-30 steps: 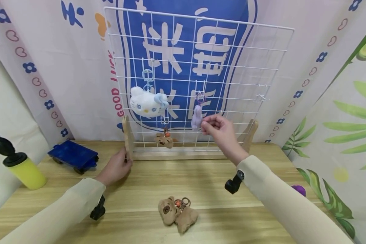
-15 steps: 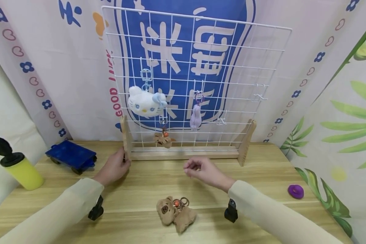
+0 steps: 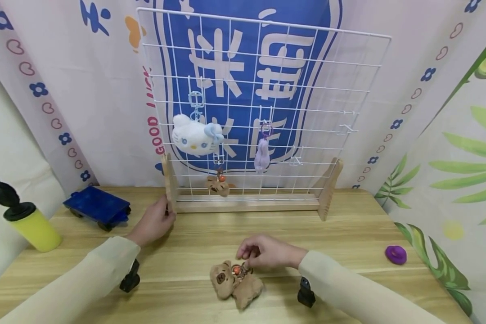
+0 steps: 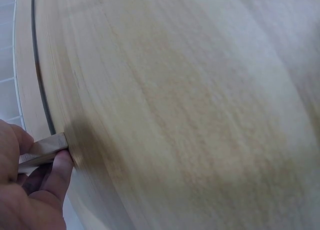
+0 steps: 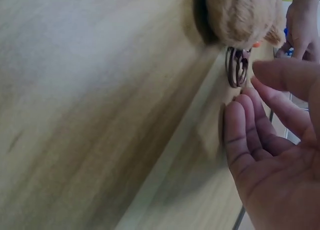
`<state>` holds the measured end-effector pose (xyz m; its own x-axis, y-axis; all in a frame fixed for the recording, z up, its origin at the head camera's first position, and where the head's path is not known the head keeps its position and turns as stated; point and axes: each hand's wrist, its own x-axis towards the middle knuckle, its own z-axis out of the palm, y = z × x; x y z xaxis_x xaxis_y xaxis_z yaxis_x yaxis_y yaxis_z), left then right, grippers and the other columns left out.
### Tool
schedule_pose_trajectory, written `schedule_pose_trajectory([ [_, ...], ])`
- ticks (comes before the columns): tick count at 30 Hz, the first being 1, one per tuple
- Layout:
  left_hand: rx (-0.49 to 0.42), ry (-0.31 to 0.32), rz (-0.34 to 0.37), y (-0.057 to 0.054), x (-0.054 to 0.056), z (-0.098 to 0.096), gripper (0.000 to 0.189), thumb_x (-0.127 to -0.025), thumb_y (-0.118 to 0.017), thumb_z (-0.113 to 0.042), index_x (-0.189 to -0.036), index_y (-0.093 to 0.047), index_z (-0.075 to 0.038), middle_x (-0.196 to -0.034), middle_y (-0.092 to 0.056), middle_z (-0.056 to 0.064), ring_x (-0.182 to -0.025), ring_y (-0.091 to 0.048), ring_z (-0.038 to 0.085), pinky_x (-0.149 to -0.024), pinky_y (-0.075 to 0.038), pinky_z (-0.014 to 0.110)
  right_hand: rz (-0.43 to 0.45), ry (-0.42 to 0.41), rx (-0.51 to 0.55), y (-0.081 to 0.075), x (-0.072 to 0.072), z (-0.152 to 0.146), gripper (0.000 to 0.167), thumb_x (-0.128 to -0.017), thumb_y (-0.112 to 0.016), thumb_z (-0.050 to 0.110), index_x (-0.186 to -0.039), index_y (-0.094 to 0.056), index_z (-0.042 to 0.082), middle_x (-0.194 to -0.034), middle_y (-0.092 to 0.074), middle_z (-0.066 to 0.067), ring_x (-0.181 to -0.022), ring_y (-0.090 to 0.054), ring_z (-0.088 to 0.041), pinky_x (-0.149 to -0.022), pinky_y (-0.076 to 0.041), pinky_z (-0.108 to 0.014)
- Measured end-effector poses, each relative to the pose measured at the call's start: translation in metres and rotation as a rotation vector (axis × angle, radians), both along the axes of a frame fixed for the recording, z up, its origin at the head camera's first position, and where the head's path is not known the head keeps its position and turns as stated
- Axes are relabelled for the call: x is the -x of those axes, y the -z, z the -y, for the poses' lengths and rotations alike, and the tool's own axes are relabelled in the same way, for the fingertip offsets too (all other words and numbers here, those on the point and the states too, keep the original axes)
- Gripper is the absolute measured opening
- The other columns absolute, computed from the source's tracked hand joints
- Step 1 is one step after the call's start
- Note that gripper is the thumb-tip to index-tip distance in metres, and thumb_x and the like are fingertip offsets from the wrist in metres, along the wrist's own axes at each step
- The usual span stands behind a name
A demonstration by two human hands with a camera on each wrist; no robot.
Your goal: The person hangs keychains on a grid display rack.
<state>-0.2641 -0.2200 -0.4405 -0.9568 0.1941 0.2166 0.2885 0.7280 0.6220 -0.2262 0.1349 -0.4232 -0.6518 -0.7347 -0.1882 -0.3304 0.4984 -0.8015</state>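
A brown plush bear keychain (image 3: 246,290) with an orange bead lies on the table. My right hand (image 3: 269,252) hovers at its metal rings; in the right wrist view a gap shows between thumb and fingers, just short of the rings (image 5: 232,70). My left hand (image 3: 151,222) pinches the wooden upright foot (image 4: 45,149) at the left end of the white wire grid rack (image 3: 285,92). On the grid's hooks hang a white cat-face plush (image 3: 194,138), a small brown plush (image 3: 217,186) below it, and a lilac plush (image 3: 262,156).
A blue toy cart (image 3: 97,207) and a yellow pump bottle with a black top (image 3: 36,229) stand at the left. A purple hat-shaped piece (image 3: 396,254) lies at the right. Another wire hook (image 3: 295,160) sits on the grid's lower right. A printed curtain hangs behind.
My right hand has let go of the lilac plush and come down toward me to the bear keychain's rings. My left hand has stayed on the rack's foot.
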Motion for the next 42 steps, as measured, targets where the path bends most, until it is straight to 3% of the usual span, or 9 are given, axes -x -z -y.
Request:
schedule_pose_trajectory([
  [6,-0.007,0.002,0.005,-0.001,0.0,0.0,0.056,-0.1,-0.055,0.002,-0.148,-0.033,0.019,-0.133,-0.057,0.043,-0.102,-0.069,0.039,-0.074,-0.06,0.043,0.025,-0.047,-0.048,-0.003,-0.002,-0.001,0.034,-0.084,-0.069,-0.011,-0.115,-0.071,0.003,-0.111,-0.065,-0.006,-0.097,-0.058,-0.012,-0.088,-0.05,-0.017],
  [10,-0.002,-0.001,0.01,-0.002,-0.001,0.0,0.055,-0.1,-0.055,0.002,-0.147,-0.034,0.019,-0.13,-0.059,0.042,-0.099,-0.068,0.037,-0.072,-0.059,0.042,-0.006,-0.067,-0.087,-0.003,-0.003,-0.001,0.034,-0.082,-0.071,-0.01,-0.112,-0.07,0.007,-0.108,-0.06,-0.002,-0.097,-0.054,-0.009,-0.089,-0.049,-0.018],
  [17,-0.002,-0.009,0.019,0.0,-0.001,-0.001,0.055,-0.1,-0.055,0.002,-0.148,-0.033,0.019,-0.134,-0.057,0.042,-0.104,-0.068,0.039,-0.076,-0.06,0.045,-0.123,-0.105,-0.12,-0.003,-0.003,0.001,0.028,-0.08,-0.074,-0.008,-0.103,-0.069,0.007,-0.098,-0.058,-0.001,-0.09,-0.051,-0.005,-0.085,-0.049,-0.017],
  [27,0.002,-0.005,-0.004,0.001,0.0,0.001,0.053,-0.1,-0.056,0.002,-0.146,-0.035,0.02,-0.131,-0.058,0.043,-0.103,-0.069,0.041,-0.076,-0.061,0.046,-0.101,-0.102,-0.076,-0.002,-0.003,-0.003,0.014,-0.088,-0.073,-0.006,-0.095,-0.068,0.005,-0.088,-0.069,-0.001,-0.076,-0.056,0.003,-0.074,-0.053,-0.015],
  [32,0.003,-0.008,0.006,0.003,0.001,0.001,0.053,-0.1,-0.056,0.002,-0.146,-0.035,0.019,-0.132,-0.058,0.042,-0.102,-0.069,0.039,-0.075,-0.061,0.045,-0.062,-0.106,-0.037,0.0,0.0,-0.009,0.01,-0.091,-0.073,-0.001,-0.1,-0.072,0.003,-0.094,-0.073,-0.008,-0.081,-0.059,0.002,-0.08,-0.054,-0.017],
  [39,0.0,-0.006,0.009,0.002,0.001,0.002,0.056,-0.101,-0.055,0.001,-0.149,-0.032,0.019,-0.134,-0.057,0.042,-0.104,-0.068,0.039,-0.075,-0.06,0.043,0.11,-0.036,0.045,0.002,0.002,-0.019,0.011,-0.098,-0.066,0.001,-0.105,-0.074,-0.001,-0.096,-0.076,-0.014,-0.079,-0.068,-0.006,-0.074,-0.062,-0.023],
  [42,0.0,-0.006,0.012,0.002,0.001,0.001,0.055,-0.101,-0.055,0.001,-0.148,-0.033,0.019,-0.132,-0.058,0.041,-0.099,-0.068,0.036,-0.073,-0.059,0.041,0.178,-0.017,0.105,0.002,0.003,-0.025,0.015,-0.1,-0.063,0.001,-0.11,-0.074,-0.004,-0.102,-0.077,-0.019,-0.082,-0.071,-0.009,-0.077,-0.063,-0.026],
])
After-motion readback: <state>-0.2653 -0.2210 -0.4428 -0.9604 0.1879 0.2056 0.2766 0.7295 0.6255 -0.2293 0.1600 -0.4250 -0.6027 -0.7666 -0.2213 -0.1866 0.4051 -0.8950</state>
